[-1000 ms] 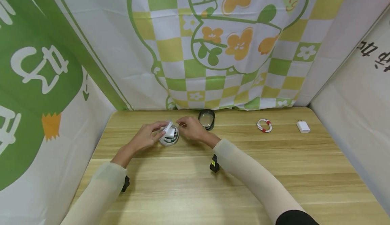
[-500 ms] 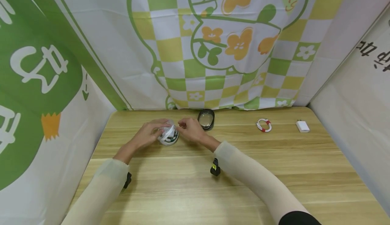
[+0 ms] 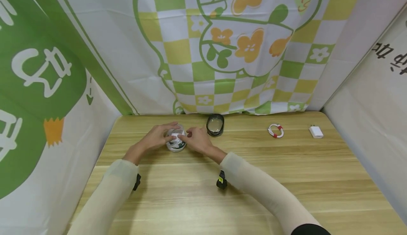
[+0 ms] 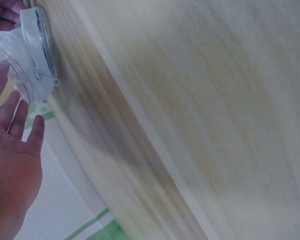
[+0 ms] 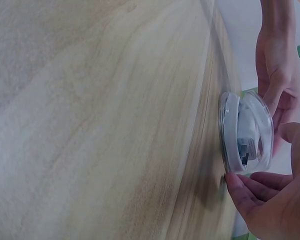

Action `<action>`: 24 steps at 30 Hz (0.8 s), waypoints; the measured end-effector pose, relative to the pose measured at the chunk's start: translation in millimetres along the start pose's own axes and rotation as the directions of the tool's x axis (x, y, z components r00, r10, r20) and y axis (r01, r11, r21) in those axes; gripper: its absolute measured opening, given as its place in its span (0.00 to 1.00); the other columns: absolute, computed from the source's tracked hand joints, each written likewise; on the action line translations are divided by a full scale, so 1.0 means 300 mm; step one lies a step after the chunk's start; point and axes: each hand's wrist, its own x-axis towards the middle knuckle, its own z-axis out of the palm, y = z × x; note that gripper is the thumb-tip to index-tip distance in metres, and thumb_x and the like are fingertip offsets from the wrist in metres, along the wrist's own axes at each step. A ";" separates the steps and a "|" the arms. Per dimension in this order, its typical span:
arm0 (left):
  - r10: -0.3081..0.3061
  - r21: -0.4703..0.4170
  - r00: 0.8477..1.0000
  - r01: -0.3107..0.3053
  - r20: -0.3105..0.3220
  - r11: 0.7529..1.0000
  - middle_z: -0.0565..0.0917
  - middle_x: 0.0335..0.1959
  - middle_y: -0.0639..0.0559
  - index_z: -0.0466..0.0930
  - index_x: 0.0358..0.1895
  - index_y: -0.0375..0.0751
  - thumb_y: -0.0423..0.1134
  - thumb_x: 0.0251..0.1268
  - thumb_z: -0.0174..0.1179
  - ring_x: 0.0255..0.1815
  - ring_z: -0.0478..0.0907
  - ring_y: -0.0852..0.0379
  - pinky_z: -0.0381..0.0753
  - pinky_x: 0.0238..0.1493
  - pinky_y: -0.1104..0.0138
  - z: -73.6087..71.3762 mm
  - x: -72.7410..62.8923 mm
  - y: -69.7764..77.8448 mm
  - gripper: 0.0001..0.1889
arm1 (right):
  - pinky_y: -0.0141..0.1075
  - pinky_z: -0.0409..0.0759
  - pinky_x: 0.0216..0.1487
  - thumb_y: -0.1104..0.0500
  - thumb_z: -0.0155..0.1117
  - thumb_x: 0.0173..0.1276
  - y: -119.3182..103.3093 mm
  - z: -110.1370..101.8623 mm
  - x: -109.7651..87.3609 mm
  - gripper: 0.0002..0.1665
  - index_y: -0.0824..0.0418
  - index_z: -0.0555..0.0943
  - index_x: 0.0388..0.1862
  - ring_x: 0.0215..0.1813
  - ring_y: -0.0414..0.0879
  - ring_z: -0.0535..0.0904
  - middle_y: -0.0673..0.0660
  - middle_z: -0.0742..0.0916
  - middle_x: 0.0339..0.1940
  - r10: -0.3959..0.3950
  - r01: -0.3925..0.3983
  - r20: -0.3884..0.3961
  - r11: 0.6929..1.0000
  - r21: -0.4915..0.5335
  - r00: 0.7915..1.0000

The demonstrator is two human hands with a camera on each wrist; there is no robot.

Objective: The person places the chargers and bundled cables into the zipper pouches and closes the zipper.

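A clear round case (image 3: 176,148) stands on the table, with a white coil round its inside and a white block (image 5: 247,146) within. Over it a clear lid (image 5: 266,125) is tilted, its near side apart from the case in the right wrist view. My left hand (image 3: 154,137) holds the lid from the left, thumb on top and fingers at the far rim. From the other side my right hand (image 3: 198,140) grips the case, thumb at the lid and a fingertip at the base edge. A thin wire loop (image 4: 48,78) sticks out at the case's side.
On the wooden table (image 3: 178,196), a black coiled cable (image 3: 208,126) lies just behind my right hand. Farther right are a white coiled cable with red ties (image 3: 270,131) and a white plug charger (image 3: 316,132). Printed cloth (image 3: 203,86) hangs along the back edge.
The lid, held steeply in my left hand a second ago, has come down over the case. My right hand has moved left from beside the case, its thumb now at the lid.
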 end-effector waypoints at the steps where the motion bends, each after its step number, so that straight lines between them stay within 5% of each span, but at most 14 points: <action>1: -0.012 -0.012 1.000 0.012 0.010 1.000 0.69 0.79 0.35 0.79 0.71 0.37 0.30 0.72 0.68 0.79 0.64 0.31 0.64 0.77 0.37 -0.001 0.000 -0.001 0.26 | 0.42 0.90 0.48 0.39 0.66 0.76 -0.001 0.002 0.000 0.29 0.66 0.90 0.50 0.48 0.52 0.91 0.60 0.94 0.44 -0.003 0.003 -0.006 1.000 -0.003 1.000; 24: 0.023 0.011 0.999 -0.024 0.025 1.000 0.70 0.77 0.31 0.83 0.66 0.33 0.33 0.72 0.68 0.76 0.69 0.31 0.70 0.75 0.39 0.014 0.006 -0.005 0.21 | 0.35 0.85 0.41 0.57 0.72 0.70 0.005 0.005 0.028 0.10 0.59 0.94 0.43 0.41 0.46 0.89 0.54 0.94 0.39 -0.010 0.010 0.001 0.999 -0.031 1.000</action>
